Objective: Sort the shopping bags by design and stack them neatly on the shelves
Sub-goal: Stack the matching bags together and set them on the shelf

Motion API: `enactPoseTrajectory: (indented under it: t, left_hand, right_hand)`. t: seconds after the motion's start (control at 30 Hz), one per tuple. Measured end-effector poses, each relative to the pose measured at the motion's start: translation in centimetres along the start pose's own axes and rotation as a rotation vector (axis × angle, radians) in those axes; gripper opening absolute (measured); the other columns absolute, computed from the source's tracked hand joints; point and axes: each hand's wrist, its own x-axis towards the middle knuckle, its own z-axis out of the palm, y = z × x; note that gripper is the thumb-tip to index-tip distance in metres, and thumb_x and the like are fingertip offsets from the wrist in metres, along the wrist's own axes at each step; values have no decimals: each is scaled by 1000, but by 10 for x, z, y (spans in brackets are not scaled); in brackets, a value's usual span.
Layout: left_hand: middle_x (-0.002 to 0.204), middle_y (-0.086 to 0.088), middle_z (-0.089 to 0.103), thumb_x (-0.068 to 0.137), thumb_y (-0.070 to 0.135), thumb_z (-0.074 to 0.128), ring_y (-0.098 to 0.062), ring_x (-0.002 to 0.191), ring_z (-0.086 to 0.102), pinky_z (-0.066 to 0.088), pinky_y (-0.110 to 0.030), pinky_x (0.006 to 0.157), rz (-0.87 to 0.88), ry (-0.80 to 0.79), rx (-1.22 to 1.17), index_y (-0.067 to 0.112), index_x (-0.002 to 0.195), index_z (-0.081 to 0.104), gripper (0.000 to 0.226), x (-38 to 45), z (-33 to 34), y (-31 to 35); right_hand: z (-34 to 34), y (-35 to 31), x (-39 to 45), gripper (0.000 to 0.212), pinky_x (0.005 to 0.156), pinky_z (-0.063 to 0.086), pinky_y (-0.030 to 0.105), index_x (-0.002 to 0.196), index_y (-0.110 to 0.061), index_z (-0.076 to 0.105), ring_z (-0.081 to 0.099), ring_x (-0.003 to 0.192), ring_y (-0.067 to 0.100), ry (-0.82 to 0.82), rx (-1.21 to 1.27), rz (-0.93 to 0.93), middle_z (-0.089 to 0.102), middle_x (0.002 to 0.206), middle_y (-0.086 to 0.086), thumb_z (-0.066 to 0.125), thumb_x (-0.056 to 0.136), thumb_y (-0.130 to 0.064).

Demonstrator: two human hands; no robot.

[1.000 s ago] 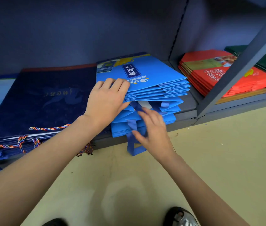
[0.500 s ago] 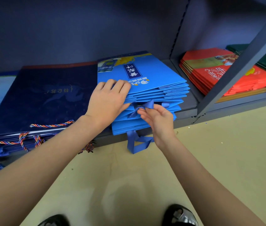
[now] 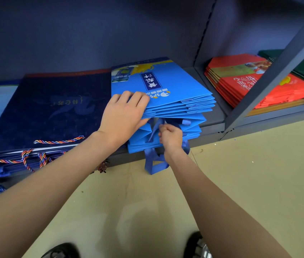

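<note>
On bottom shelf [image 3: 210, 125], our left hand [image 3: 123, 116] lifts upper blue bags [image 3: 175, 94]; right hand [image 3: 170, 135], flat a sec ago, now clenches ribbon handle [image 3: 154, 132], tucking it into stack w/ one loop [image 3: 155, 164] left dangling.

stockroom | metal shelving [image 3: 270, 71] | flat stacked shopping bags [image 3: 166, 90] | bare floor [image 3: 250, 174]
</note>
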Motion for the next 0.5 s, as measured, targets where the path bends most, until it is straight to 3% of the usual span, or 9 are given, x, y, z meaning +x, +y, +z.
enactPoseTrajectory:
  t: [0.07,0.13,0.2,0.3,0.37,0.43,0.5]
  left_hand:
    - [97,-3,63,68,44,75,-25,79,59,45,-32,63,2,-1,-9,10,104,59,51,-2,1,1]
    - [98,-3,63,69,43,75,-25,80,60,45,-32,64,5,-9,-18,10,104,59,50,-4,2,2]
    - [99,-2,64,69,43,75,-25,81,60,45,-31,64,4,-11,-13,10,104,60,50,-4,3,2]
    - [99,-2,64,70,43,74,-25,81,61,46,-32,64,7,-15,-10,10,103,61,49,-5,3,3]
    - [99,-3,64,71,43,73,-25,82,61,46,-32,64,10,-17,-18,10,104,61,48,-5,3,3]
    - [100,-3,64,70,43,74,-25,83,61,46,-32,65,7,-25,-25,10,104,60,50,-6,3,3]
    - [100,-3,64,70,44,74,-25,83,61,46,-33,66,7,-29,-30,10,105,60,51,-6,3,3]
  right_hand:
    - [-3,-7,-1,22,57,44,22,76,-9,53,49,55,15,23,296,124,56,61,6,44,95,-3]
    - [-4,-4,-6,19,69,50,21,83,-10,52,60,67,14,-13,370,105,65,75,10,42,95,1]
    - [-4,5,-10,24,82,50,27,89,-9,58,61,82,19,-45,56,-147,66,93,16,41,90,8]
    - [-8,22,-13,47,93,38,29,124,-6,53,45,111,26,-202,-621,-580,51,120,12,39,83,13]
    - [-12,25,-18,66,92,39,31,142,-12,33,37,116,22,-324,-766,-651,43,125,7,41,81,12]
    - [-18,25,-26,74,92,40,33,147,-22,17,40,115,19,-396,-748,-585,42,124,4,41,84,8]
    - [-26,27,-29,68,88,39,30,145,-22,21,46,113,22,-409,-734,-550,43,127,6,39,86,7]
